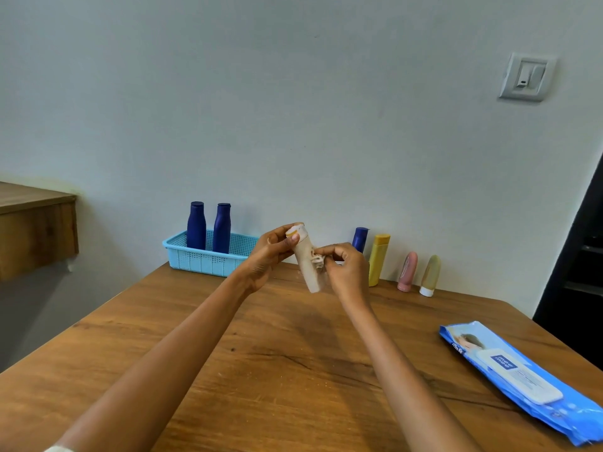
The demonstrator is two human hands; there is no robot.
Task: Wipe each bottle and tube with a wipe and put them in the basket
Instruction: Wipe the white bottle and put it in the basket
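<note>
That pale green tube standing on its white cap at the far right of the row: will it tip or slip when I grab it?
The green tube probably tips easily: it stands tall on a small white cap. Its flattened, tapered top suggests soft walls that give under the fingers. The pink tube stands close beside it, so a sideways nudge may topple both.

I can read only one thing from here. On the long blue plastic pack of wipes point(522, 380), which lies flat on the table, near to me and off to the right of my right hand point(346, 272), there is a small dark blue label on its white flap that says "mee mee". A few white letters also sit on the far end of the pack, but they are too small for me to read.
</note>
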